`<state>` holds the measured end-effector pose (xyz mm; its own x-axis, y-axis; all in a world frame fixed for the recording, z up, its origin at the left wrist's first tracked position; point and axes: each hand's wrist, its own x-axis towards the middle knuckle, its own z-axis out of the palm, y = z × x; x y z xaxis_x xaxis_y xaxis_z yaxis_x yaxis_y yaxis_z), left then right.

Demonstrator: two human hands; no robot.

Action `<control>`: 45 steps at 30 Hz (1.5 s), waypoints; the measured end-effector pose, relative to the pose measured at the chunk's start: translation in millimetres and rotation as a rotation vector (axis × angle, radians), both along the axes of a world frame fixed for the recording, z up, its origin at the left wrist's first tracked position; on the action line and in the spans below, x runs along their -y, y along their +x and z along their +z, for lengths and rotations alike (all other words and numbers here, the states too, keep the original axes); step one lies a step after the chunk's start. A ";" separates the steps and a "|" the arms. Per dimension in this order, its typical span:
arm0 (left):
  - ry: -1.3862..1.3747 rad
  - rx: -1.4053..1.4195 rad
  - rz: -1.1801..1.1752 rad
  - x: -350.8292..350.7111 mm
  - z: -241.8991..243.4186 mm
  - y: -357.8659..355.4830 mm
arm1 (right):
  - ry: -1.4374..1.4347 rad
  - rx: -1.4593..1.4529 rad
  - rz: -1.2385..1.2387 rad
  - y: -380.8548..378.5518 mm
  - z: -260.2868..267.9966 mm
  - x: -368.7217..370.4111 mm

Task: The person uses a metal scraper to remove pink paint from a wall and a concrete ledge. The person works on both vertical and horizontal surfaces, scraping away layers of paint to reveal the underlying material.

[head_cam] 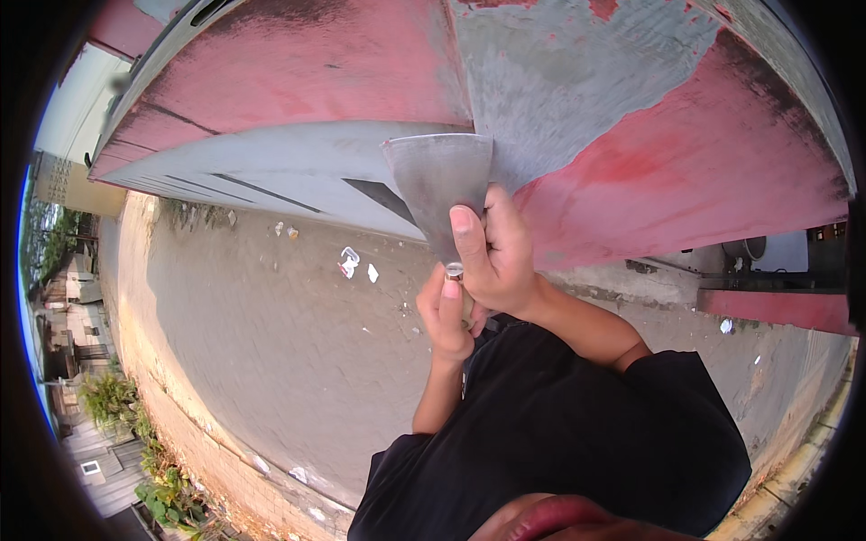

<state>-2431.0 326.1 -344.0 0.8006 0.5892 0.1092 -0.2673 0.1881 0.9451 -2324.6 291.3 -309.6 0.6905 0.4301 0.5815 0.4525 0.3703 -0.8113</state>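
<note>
A wide metal scraper is held between my two hands, its broad edge pointing up towards the painted wall. My left hand is closed around its handle, most of which the fingers hide. With the thumb flat on the lower blade, my right hand grips the scraper just above the handle's metal collar. Beyond the blade rises a wall with worn red paint and a bare grey patch. The blade's edge overlaps the wall in view; whether it touches cannot be told.
To the left, a grey wall face has dark slots. Paved ground with scattered litter lies below. A red ledge juts out at the right, beside an opening with a round container. Plants and sheds stand beyond the far-left edge.
</note>
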 end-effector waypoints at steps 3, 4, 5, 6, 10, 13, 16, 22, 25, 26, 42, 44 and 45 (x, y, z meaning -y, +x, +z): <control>-0.027 0.029 0.006 0.1 33.1 1.2 | 0.014 -0.007 0.000 -0.7 19.3 -3.0; -0.009 0.019 -0.005 -2.2 31.2 -0.8 | 0.011 -0.012 0.004 -1.9 21.6 -3.8; 0.010 0.009 -0.017 -4.3 27.5 -4.1 | 0.007 -0.016 0.009 -2.4 24.0 -4.4; 0.030 0.001 -0.030 -6.6 25.4 -5.9 | -0.004 -0.015 0.015 -2.4 24.2 -4.1; 0.035 0.017 -0.009 -10.4 34.0 -5.1 | 0.035 0.009 -0.007 -3.6 36.2 -9.8; -0.002 0.053 -0.061 -15.6 60.5 -0.7 | 0.078 0.006 -0.015 -2.0 63.5 -13.7; -0.005 0.038 -0.060 -14.3 70.1 -1.3 | 0.092 0.004 -0.005 -2.8 61.1 -15.1; -0.023 0.085 -0.095 -15.8 79.5 2.0 | 0.179 0.053 -0.031 2.4 78.4 -21.4; -0.049 0.106 -0.143 -17.8 79.2 -0.2 | 0.129 0.045 -0.018 -0.2 73.8 -16.0; -0.045 0.095 -0.147 -15.7 73.9 -1.0 | 0.108 0.046 -0.022 -0.9 70.6 -13.0; 0.113 -0.008 -0.017 -14.6 88.5 12.6 | 0.087 0.122 -0.088 4.5 83.2 -11.7; 0.170 -0.001 -0.018 -18.6 76.0 12.6 | 0.051 0.168 -0.135 4.7 82.0 -9.5; 0.162 0.024 -0.042 -20.0 74.2 14.1 | 0.041 0.190 -0.161 4.5 81.1 -8.7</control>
